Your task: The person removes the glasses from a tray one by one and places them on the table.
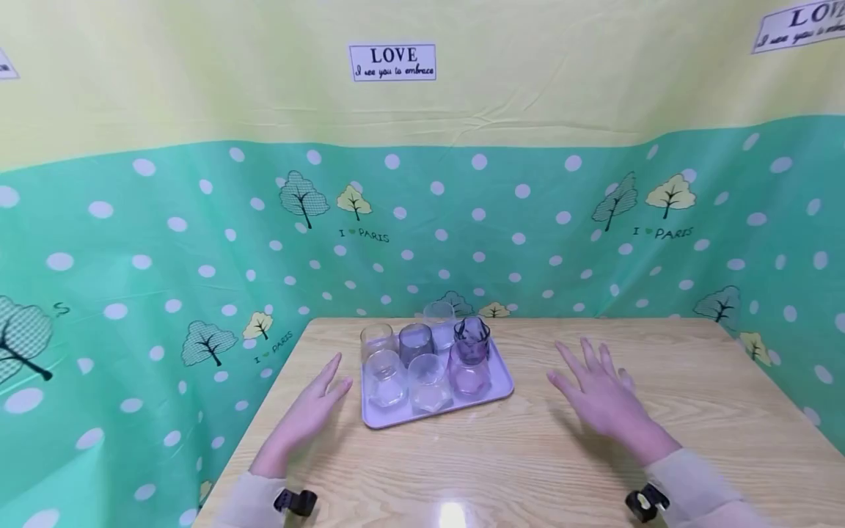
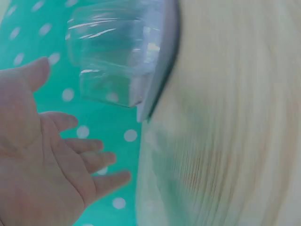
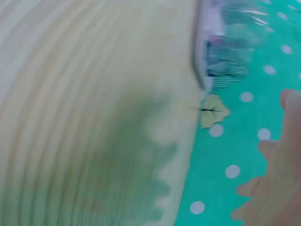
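A pale purple tray (image 1: 404, 419) on the wooden table carries several drinking glasses. In its front row are two clear glasses (image 1: 387, 383) and a pinkish-purple glass (image 1: 469, 379). Behind them stand an amber-tinted glass (image 1: 377, 339), a dark grey glass (image 1: 416, 345), a clear glass (image 1: 439, 314) and a dark purple glass (image 1: 472, 339). My left hand (image 1: 309, 412) hovers just left of the tray, fingers spread. Over the table to the tray's right is my right hand (image 1: 602, 396), its fingers also extended. Neither hand touches anything.
The wooden table (image 1: 528, 469) reaches to a green dotted curtain (image 1: 462, 220) hanging along its back and left side. Each wrist wears a black strap with a small camera (image 1: 300, 502). Bare wood lies between the tray and my right hand.
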Demonstrator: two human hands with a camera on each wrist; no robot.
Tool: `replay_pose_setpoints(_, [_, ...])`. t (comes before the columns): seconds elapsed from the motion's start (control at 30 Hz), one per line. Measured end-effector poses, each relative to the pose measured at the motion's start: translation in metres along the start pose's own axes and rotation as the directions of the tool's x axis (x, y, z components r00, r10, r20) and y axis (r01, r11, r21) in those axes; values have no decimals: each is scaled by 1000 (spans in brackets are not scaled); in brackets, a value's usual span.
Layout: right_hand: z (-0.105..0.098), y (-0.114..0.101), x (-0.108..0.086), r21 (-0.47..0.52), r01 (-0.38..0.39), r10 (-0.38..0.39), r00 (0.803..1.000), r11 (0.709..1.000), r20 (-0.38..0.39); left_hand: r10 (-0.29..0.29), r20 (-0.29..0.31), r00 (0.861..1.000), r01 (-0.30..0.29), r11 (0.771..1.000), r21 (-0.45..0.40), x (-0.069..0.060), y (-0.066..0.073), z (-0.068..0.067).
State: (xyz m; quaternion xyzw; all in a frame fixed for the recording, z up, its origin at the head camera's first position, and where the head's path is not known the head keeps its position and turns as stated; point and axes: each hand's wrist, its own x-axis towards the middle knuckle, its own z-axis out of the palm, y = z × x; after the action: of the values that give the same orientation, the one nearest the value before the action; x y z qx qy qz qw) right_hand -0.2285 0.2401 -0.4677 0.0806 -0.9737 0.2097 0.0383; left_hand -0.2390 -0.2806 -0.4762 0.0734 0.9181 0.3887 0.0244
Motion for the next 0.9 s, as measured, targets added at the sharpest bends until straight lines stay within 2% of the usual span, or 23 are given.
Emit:
replay_pose_setpoints(0.13, [1, -12, 7, 182, 24, -20, 1000, 983, -23, -47, 7, 999, 47, 985, -168, 3, -4, 2])
replay_pose_setpoints(0.27, [9, -27, 15, 365, 72, -55, 997, 928, -58, -39, 45, 998, 48, 974, -222, 10, -7, 8])
replay_pose_setpoints(0.4, [22, -47, 25, 496, 92, -62, 995, 863, -77, -14, 80, 997, 32, 974, -226, 13, -11, 14])
replay_pose_setpoints(0.57, [38, -72, 39, 600, 63, -50, 998, 798, -37, -6, 106, 994, 28, 977, -209, 15, -15, 21])
replay_pose_setpoints(0.7, [53, -85, 47, 632, 27, -39, 999, 774, 4, 14, 123, 992, 7, 985, -170, 14, -17, 26])
replay_pose_setpoints(0.9, [77, -94, 56, 638, 19, -25, 1000, 770, 0, 36, 135, 990, -23, 995, -95, 10, -17, 31])
